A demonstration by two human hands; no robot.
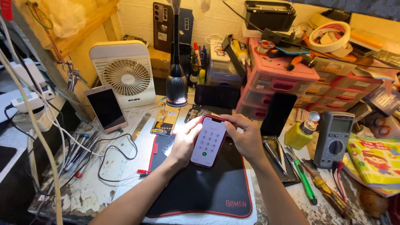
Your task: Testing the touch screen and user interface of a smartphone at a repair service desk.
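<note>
Cluttered with tools and cables, the worn counter (96, 187) carries a black red-edged mat (200, 187). Over it both hands grip a red-framed smartphone with a lit keypad screen (208, 141): left hand (183, 143) along its left edge, right hand (246, 135) at its top right. A yellow solvent bottle (301, 134) and grey multimeter (335, 137) stand right; a white fan (125, 75) stands behind.

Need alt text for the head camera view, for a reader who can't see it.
Both hands, left hand and right hand, hold a red-edged smartphone showing a lit dial pad above a black mat on a cluttered repair bench. A small white fan, pink drawer unit and grey multimeter surround it.
</note>
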